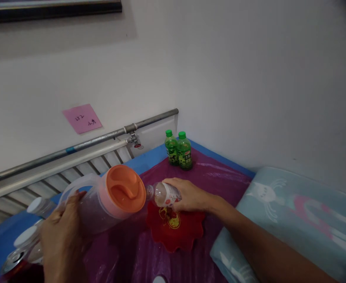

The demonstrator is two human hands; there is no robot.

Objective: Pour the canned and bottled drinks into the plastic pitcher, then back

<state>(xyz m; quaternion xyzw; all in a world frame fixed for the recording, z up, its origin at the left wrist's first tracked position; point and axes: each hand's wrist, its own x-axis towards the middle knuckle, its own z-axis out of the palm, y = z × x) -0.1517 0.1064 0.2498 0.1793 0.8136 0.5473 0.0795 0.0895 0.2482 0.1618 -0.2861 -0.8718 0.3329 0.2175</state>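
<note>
A translucent plastic pitcher with an orange lid leans to the right. My left hand is closed at its handle side. In my right hand is a small clear plastic bottle with a white and red label, lying nearly sideways. The bottle's uncapped neck points left at the lid's right edge; I cannot tell whether they touch. Below the bottle sits a red scallop-edged dish with a yellow print, partly covered by my right hand.
Two green-capped bottles stand in the far corner on the purple cover. White-capped bottles and an opened can are at left. A folded light-blue blanket lies right. Behind run a pipe and radiator.
</note>
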